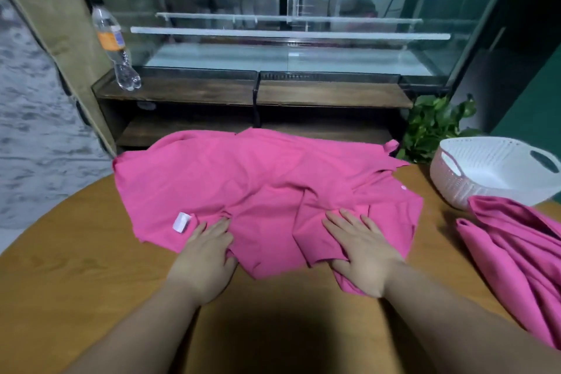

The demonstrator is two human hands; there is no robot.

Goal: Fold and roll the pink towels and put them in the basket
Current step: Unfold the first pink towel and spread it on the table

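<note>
Left hand: laid flat, fingers straight and close together, pressing on the near edge of the spread pink towel; the thumb sits at the cloth's edge, and whether it is tucked under cannot be told. Right hand: likewise flat, fingers straight and slightly fanned, pressing on a folded flap at the near right part of the same towel. Neither hand grips anything. Between the two hands the cloth is gathered into creases.

The towel lies spread across the far half of the round wooden table, wrinkled, its far edge hanging past the table's rim. A small white label is turned up near the left fingertips.

A second pink towel lies bunched at the table's right edge, well apart from the right hand; its top end meets the near wall of the white basket in this view. The basket, perforated and with cut-out handles, stands on the table's far right.

Beyond the table: a leafy green plant beside the basket, a glass display case with shelves, and a plastic bottle with an orange label, upright on the case's wooden ledge at left.
</note>
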